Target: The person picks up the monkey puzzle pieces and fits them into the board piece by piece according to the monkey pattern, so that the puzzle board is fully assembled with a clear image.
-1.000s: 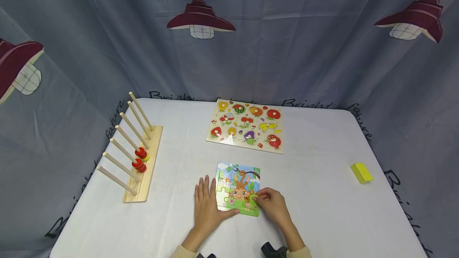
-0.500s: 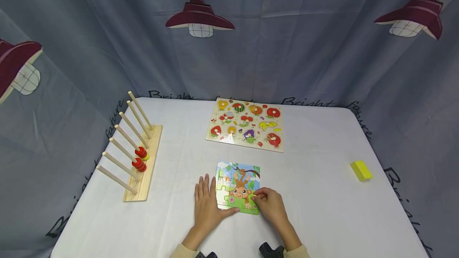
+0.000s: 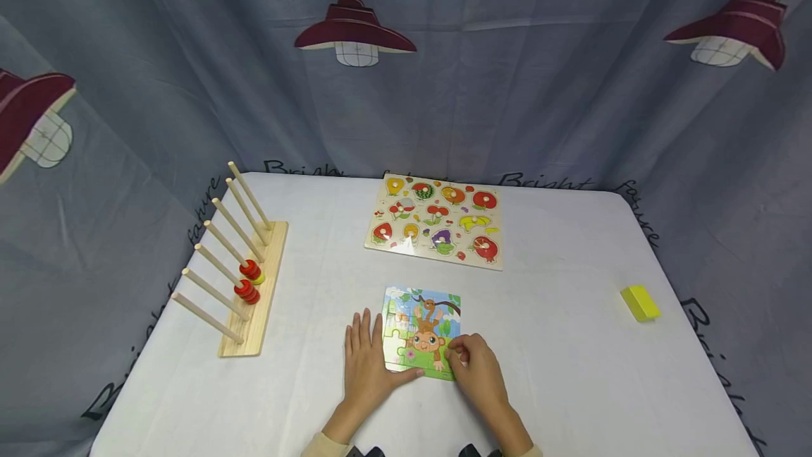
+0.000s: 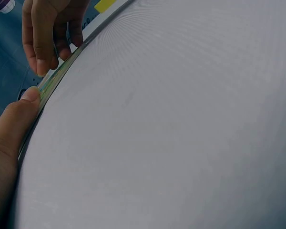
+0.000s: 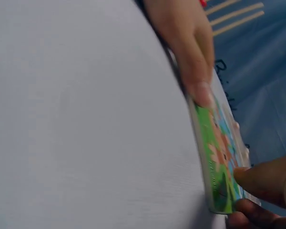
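Observation:
A square jigsaw puzzle (image 3: 421,326) with a monkey picture lies on the white table. My left hand (image 3: 368,371) lies flat along its left side, fingers straight and pointing away, thumb resting on the lower edge. In the right wrist view, that thumb touches the green border of the puzzle (image 5: 210,138). My right hand (image 3: 480,377) has its fingers curled at the lower right of the puzzle, thumb and fingertips close together on a green puzzle piece. The fingers mostly hide that piece. In the left wrist view, the right hand (image 4: 52,28) bends down over the puzzle's edge.
Behind the puzzle lies a wooden fruit peg board (image 3: 434,223). To the left stands a wooden rack (image 3: 269,288) of tall pegs, with red rings (image 3: 247,292) and a yellow one on two pegs. A yellow block (image 3: 641,303) sits far right. Grey curtains surround the table.
The green piece in my right fingers shows less than before, lower against the puzzle. My right hand has curled slightly more and shifted a little. The left hand has stayed in place.

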Motion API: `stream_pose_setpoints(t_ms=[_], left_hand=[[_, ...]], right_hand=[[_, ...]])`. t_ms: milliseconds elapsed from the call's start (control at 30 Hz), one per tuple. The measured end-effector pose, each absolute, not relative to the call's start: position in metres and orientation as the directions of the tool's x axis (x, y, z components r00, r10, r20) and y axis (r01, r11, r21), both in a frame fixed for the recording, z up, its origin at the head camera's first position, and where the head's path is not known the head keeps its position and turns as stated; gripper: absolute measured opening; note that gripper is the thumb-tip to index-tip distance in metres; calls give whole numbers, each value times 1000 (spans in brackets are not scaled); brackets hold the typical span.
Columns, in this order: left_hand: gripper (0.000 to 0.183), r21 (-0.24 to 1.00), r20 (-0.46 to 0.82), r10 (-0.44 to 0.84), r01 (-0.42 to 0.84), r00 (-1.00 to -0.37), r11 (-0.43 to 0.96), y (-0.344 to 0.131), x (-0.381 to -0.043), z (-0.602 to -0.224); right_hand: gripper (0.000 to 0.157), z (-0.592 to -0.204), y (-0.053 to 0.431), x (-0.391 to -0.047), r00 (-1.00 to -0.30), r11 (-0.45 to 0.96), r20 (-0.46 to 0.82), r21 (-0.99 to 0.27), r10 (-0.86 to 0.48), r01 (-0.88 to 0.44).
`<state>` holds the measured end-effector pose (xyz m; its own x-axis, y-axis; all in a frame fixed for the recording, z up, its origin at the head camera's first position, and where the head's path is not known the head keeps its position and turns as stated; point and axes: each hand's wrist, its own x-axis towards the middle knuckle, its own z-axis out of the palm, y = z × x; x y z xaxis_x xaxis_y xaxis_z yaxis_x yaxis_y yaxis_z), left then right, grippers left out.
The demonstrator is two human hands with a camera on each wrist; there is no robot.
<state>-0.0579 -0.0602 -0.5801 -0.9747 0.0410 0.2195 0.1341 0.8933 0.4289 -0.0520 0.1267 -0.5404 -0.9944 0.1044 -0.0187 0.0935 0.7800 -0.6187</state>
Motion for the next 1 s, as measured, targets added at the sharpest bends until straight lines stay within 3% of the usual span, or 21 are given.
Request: stream_pose_setpoints(t_ms=[233, 600, 1000], left_hand=[[124, 420, 238, 49, 149, -970, 895, -61, -58, -582], [126, 408, 159, 53, 114, -986, 906, -61, -57, -583], [125, 409, 220, 45, 134, -974, 903, -61, -58, -583]], right_hand=[[24, -542, 118, -23, -986, 856, 157, -503, -48, -121], [50, -543, 124, -5, -960, 854, 49, -446, -275, -267], [47, -548, 129, -9, -940, 831, 93, -446, -327, -333]])
